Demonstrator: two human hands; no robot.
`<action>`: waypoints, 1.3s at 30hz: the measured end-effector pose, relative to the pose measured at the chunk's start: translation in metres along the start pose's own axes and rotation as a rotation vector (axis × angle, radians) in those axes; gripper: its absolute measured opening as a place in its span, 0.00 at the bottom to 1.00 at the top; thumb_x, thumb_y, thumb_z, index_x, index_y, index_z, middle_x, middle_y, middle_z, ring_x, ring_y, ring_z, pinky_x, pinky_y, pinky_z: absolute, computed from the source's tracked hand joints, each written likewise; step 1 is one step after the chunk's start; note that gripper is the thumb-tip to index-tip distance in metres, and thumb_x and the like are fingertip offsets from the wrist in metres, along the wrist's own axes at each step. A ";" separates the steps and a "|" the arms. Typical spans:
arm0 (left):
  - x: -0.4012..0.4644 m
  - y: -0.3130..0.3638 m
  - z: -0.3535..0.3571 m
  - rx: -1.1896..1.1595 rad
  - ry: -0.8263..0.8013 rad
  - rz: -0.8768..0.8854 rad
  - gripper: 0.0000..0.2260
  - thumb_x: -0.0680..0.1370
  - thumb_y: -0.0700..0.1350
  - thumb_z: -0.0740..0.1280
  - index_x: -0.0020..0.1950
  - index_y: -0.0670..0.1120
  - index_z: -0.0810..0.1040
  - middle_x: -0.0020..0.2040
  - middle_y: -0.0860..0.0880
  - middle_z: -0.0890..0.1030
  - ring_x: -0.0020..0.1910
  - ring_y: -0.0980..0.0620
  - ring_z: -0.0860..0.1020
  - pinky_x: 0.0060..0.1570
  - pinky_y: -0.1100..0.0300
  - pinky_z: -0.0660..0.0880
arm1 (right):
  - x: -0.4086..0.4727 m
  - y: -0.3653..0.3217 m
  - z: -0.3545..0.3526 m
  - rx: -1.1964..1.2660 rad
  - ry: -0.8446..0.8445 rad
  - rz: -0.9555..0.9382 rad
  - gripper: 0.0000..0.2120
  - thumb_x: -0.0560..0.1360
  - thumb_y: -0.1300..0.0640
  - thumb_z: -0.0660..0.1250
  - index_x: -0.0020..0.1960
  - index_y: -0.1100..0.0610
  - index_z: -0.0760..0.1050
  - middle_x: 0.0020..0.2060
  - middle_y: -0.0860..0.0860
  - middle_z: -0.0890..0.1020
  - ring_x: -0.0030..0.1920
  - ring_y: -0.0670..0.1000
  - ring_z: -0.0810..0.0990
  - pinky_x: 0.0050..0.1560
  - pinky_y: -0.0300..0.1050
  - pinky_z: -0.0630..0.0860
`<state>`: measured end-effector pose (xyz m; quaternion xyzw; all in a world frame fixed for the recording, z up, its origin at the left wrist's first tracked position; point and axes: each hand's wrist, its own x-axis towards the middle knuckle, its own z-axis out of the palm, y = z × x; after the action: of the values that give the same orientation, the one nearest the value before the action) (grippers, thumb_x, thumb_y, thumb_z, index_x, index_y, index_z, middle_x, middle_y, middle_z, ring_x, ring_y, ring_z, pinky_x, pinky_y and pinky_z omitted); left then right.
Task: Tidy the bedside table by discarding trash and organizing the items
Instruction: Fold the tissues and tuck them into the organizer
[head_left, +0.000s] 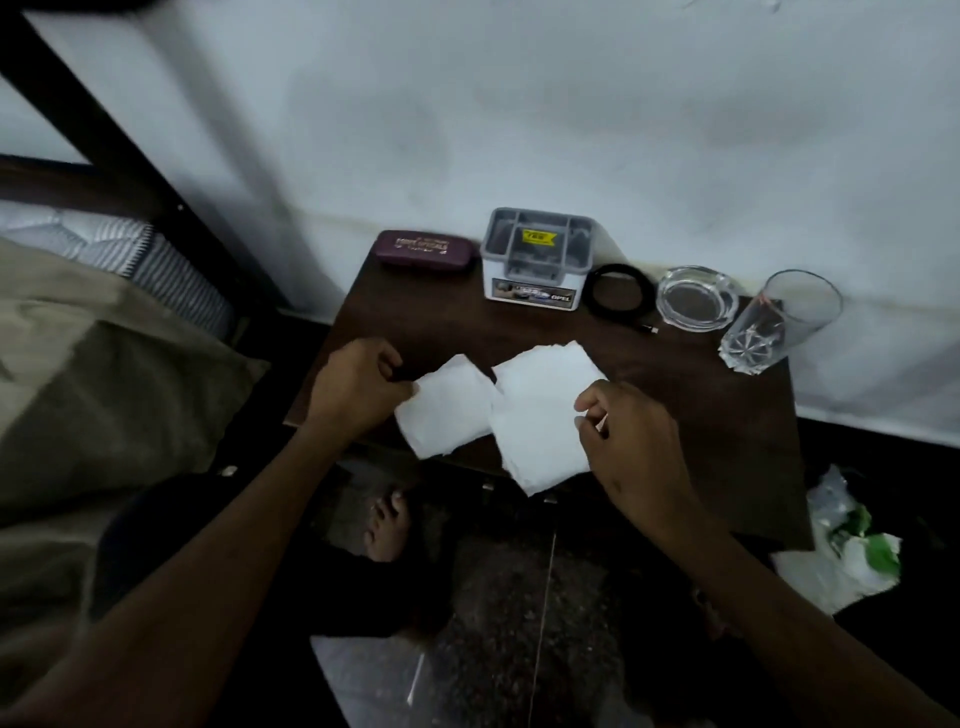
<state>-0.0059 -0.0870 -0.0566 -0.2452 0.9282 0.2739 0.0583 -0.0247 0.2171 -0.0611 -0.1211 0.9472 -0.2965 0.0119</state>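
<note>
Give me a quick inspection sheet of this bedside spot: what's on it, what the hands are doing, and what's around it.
Surface: dark wooden bedside table, against the wall.
Job's things: two white paper pieces, smaller piece and larger piece, at the front edge, overlapping.
Clutter: maroon case, clear lidded box, glass ashtray, empty drinking glass, all along the back.
Grippers: left hand pinches the smaller piece; right hand pinches the larger piece.
Cables: coiled black cable between box and ashtray.
Surroundings: bed to the left; bag of trash on the floor at right.
</note>
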 end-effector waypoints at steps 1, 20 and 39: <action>-0.006 -0.006 0.004 0.011 -0.016 0.008 0.23 0.67 0.58 0.80 0.57 0.50 0.83 0.53 0.49 0.84 0.54 0.46 0.83 0.55 0.48 0.80 | -0.006 -0.007 0.007 0.002 -0.009 0.001 0.06 0.75 0.59 0.73 0.52 0.53 0.81 0.44 0.50 0.83 0.43 0.54 0.82 0.46 0.48 0.78; -0.018 -0.009 0.012 -0.712 0.138 -0.217 0.12 0.69 0.41 0.81 0.45 0.36 0.83 0.44 0.42 0.84 0.46 0.42 0.82 0.42 0.52 0.78 | -0.032 -0.023 0.057 0.023 0.104 0.607 0.22 0.70 0.49 0.76 0.56 0.62 0.77 0.54 0.60 0.83 0.57 0.65 0.81 0.56 0.58 0.79; -0.046 0.011 0.060 -1.175 0.002 -0.547 0.14 0.79 0.36 0.74 0.63 0.34 0.79 0.58 0.34 0.83 0.46 0.37 0.85 0.29 0.54 0.83 | -0.024 0.022 0.027 0.755 0.130 0.646 0.17 0.66 0.54 0.77 0.53 0.58 0.84 0.45 0.52 0.89 0.47 0.56 0.88 0.51 0.64 0.85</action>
<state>0.0274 -0.0276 -0.0906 -0.4641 0.5277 0.7112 -0.0185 -0.0037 0.2250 -0.0969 0.2099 0.7616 -0.6069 0.0868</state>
